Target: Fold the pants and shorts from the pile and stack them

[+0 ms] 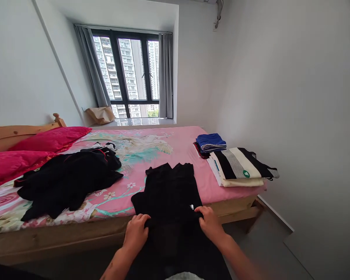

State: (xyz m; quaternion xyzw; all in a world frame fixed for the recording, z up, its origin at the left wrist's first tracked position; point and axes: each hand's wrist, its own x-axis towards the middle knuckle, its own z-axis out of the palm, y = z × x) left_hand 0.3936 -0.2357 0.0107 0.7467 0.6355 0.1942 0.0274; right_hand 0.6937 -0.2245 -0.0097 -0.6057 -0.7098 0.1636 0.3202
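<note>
A black garment (172, 188) with a small white logo lies over the near edge of the bed, its far part spread on the pink sheet. I cannot tell whether it is a shirt or shorts. My left hand (137, 229) is closed on its near left side, thumb and fingers pinching the cloth. Across from it, my right hand (210, 223) pinches the right side beside the logo. Below my hands, the garment blends into black cloth over my lap, so its near end is hard to make out.
A heap of dark clothes (72, 177) lies on the bed at left, near red pillows (52, 140). At right are a folded blue stack (211, 142) and a folded cream-and-black striped pile (239, 165). A wooden bed frame (76, 235) runs along the front.
</note>
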